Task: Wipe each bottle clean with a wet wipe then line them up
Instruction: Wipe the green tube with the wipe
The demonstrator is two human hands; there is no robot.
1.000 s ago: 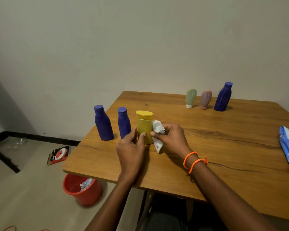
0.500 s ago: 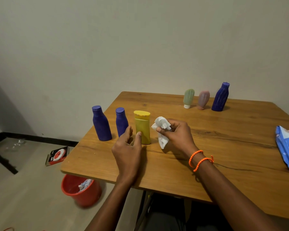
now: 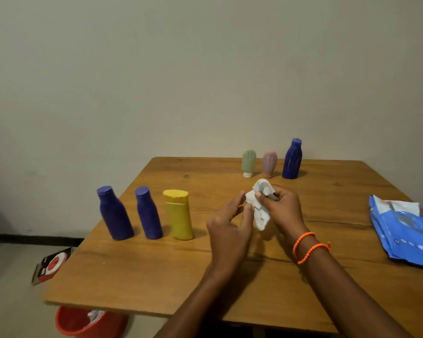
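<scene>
Three bottles stand in a row at the table's left: a large blue bottle, a smaller blue bottle and a yellow bottle. At the far edge stand a green tube, a pink tube and a ribbed blue bottle. Over the table's middle, my right hand holds a crumpled white wet wipe. My left hand pinches the wipe's left edge with its fingertips. Both hands are apart from every bottle.
A blue wet-wipe pack lies at the right edge of the wooden table. On the floor, a red bucket with used wipes sits under the near-left corner, and a red and black packet lies beside the table.
My left hand has let go of the yellow bottle and moved right to the wipe. My right hand has carried the wipe right, away from the bottle. The yellow bottle stays standing in the row.
</scene>
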